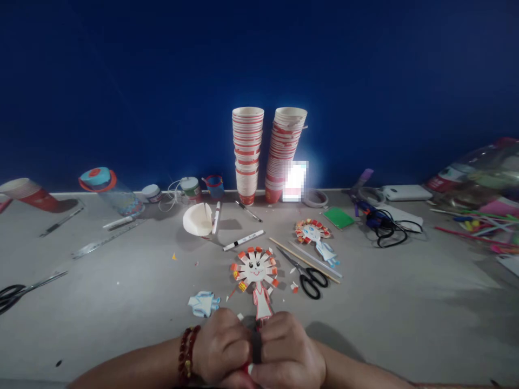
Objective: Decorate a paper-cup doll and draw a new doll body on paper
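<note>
At the front edge of the table my left hand (pixel 224 346) and my right hand (pixel 286 348) are both closed, knuckles up and close together. Between them shows a narrow dark grey piece (pixel 256 347), with a bit of red under the left fingers; what it belongs to is hidden. Just beyond the hands lies a paper doll (pixel 263 301) in a red-outlined dress, its round smiling face (pixel 256 269) ringed by orange-tipped paper strips. A blue-outlined paper body (pixel 204 303) without a head lies left of it. Black-handled scissors (pixel 312 280) rest to the right.
Two tall stacks of paper cups (pixel 247 156) (pixel 284 151) stand by the blue wall. A second paper doll (pixel 313 233), a wooden stick (pixel 304 259), a white marker (pixel 243 240) and a cut cup (pixel 197 220) lie mid-table. Other scissors (pixel 28 290) are at far left, a bottle (pixel 111 192) behind.
</note>
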Demonstrator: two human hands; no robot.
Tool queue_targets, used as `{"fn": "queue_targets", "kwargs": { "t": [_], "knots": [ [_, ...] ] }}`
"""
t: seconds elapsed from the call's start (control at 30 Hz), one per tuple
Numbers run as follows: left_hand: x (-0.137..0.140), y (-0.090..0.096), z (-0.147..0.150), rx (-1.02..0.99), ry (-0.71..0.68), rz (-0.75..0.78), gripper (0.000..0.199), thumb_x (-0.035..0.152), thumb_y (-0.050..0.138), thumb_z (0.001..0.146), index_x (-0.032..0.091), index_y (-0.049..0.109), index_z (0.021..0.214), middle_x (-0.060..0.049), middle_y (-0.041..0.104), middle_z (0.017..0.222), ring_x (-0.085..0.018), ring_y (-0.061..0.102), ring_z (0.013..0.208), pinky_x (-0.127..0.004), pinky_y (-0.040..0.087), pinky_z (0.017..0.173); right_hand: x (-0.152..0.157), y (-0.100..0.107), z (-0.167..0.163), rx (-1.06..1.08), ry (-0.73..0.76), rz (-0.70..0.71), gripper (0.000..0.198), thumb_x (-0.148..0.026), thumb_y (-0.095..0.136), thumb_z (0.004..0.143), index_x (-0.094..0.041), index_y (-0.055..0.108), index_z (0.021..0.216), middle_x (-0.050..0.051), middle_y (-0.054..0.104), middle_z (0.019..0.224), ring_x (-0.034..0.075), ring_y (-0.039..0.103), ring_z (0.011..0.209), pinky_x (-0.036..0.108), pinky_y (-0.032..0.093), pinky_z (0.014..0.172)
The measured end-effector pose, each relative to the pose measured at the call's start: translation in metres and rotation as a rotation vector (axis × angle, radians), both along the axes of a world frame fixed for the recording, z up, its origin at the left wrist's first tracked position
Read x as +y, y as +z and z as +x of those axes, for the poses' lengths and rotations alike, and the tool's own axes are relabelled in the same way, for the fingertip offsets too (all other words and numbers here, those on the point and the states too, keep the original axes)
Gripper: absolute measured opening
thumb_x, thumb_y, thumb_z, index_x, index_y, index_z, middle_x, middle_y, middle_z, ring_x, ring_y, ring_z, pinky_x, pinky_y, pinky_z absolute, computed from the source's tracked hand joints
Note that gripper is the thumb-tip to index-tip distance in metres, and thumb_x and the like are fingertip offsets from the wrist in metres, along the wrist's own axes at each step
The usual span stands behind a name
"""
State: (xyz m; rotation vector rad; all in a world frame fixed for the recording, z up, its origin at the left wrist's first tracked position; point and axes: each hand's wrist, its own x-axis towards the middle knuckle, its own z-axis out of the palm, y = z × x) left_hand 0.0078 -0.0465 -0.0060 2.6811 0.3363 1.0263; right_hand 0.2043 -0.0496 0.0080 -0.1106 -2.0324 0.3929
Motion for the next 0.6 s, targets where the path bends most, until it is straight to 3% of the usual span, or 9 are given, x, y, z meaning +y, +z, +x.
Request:
{"fn": "queue_targets", "kwargs": {
  "t": [0.17,0.3,0.47,0.6],
  "knots": [
    [0.01,0.006,-0.001,-0.049,0.089,0.009,0.052,0.049,0.02,0.104,0.022,0.042,0.066,0.0,0.047,0.055,-0.014,0.039,0.048,-0.032,0.024,0.051,0.004,0.01,0.009,0.062,-0.123,-0.059,0.016,-0.028,0.043,0.098,-0.022,0.058,0.1,-0.006,0.046,0.048,0.015,0.037,0.037,0.032,0.032,0.046],
    [0.007,0.011,0.004,-0.084,0.115,-0.038,0.054,0.048,0.013,0.105,0.022,0.04,0.066,0.001,0.043,0.054,-0.014,0.037,0.048,-0.032,0.024,0.05,-0.001,-0.001,-0.002,0.1,-0.109,-0.032,0.021,-0.029,0.039,0.102,-0.021,0.057,0.101,-0.008,0.041,0.047,0.014,0.032,0.036,0.031,0.027,0.043],
    [-0.005,0.01,0.008,-0.081,0.137,0.03,0.052,0.039,0.012,0.105,0.022,0.04,0.064,0.0,0.042,0.054,-0.015,0.039,0.051,-0.03,0.029,0.053,-0.012,-0.018,-0.009,0.099,-0.143,0.048,0.014,-0.024,0.054,0.097,-0.024,0.056,0.083,-0.01,0.035,0.047,0.011,0.033,0.038,0.029,0.029,0.044],
    [-0.011,0.007,0.009,-0.058,0.179,-0.007,0.05,0.036,0.013,0.106,0.021,0.041,0.067,0.0,0.048,0.057,-0.014,0.041,0.052,-0.03,0.031,0.055,-0.012,-0.02,-0.007,0.059,-0.056,0.002,0.03,-0.027,0.048,0.1,-0.025,0.046,0.07,-0.008,0.03,0.048,0.012,0.032,0.04,0.03,0.024,0.044]
  ]
}}
